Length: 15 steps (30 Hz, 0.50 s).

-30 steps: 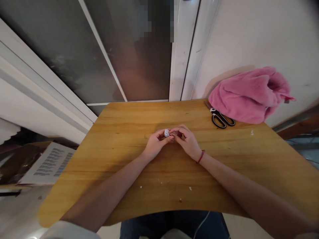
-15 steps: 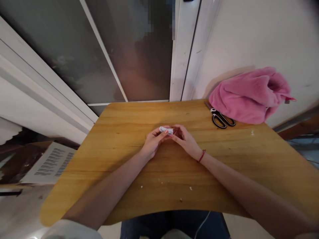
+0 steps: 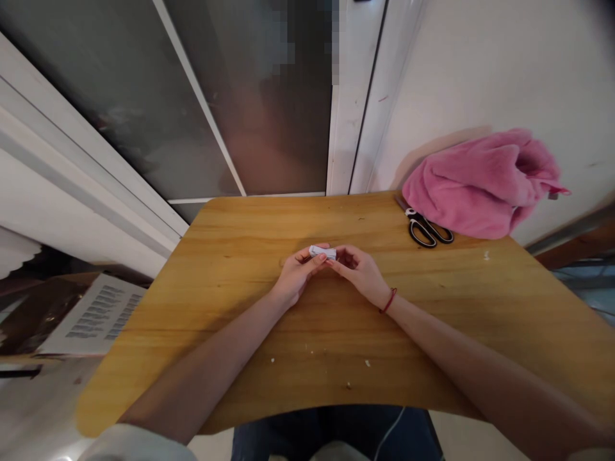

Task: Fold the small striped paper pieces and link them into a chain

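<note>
A small white bundle that looks like folded paper (image 3: 323, 251), with thin dark lines on it, is held just above the middle of the table. My left hand (image 3: 296, 272) is closed on its left part, thumb across the front and fingers behind. At its right end, my right hand (image 3: 358, 269) is curled, with thumb and fingertips meeting the bundle's edge. My fingers hide the bundle's underside and back. A red string bracelet (image 3: 390, 301) circles my right wrist.
Black-handled scissors (image 3: 427, 230) lie at the table's back right, partly under a pink plush cloth (image 3: 480, 186). Small white scraps (image 3: 368, 363) dot the wooden table (image 3: 230, 237) near its front edge. A cardboard box (image 3: 52, 307) with a printed sheet stands at the left.
The folded paper has shifted slightly right and turned a little in my fingers. My right hand has moved slightly right and down, its fingers still at the paper's end.
</note>
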Available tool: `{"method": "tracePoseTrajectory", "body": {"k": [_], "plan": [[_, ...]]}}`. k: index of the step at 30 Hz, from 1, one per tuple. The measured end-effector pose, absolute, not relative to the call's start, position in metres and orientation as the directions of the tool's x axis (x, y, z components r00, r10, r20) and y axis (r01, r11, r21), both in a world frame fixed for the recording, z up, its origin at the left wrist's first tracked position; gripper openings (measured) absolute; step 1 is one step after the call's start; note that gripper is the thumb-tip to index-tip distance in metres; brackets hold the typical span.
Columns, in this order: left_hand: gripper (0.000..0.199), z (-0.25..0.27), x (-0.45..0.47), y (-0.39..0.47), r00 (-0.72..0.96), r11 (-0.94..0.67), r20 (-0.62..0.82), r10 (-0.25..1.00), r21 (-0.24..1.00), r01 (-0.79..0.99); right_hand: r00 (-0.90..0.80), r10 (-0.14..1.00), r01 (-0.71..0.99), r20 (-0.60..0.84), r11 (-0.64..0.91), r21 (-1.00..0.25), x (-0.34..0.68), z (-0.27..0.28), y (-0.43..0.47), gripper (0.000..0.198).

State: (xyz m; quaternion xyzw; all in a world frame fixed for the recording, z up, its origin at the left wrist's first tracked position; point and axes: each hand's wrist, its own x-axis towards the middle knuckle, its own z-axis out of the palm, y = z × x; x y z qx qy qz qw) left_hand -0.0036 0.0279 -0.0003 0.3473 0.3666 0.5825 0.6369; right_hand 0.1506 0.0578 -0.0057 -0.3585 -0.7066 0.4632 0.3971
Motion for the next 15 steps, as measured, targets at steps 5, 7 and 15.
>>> {"method": "tracePoseTrajectory", "body": {"k": [5,7,15], "plan": [[0.025,0.0001,-0.0038,0.0285,0.048,0.076,-0.060,0.997,0.851,-0.520,-0.414,0.883,0.079,0.224,0.280,-0.957,0.1502,-0.0072,0.0588,0.030],[0.024,0.0001,-0.0039,0.0289,0.049,0.073,-0.056,0.997,0.847,-0.526,-0.412,0.884,0.045,0.220,0.261,-0.964,0.1495,-0.0072,0.0589,0.029],[0.024,-0.0002,-0.0046,0.0297,0.039,0.064,-0.051,0.998,0.844,-0.532,-0.420,0.888,-0.026,0.189,0.196,-0.980,0.1494,-0.0074,0.0586,0.029]]}}
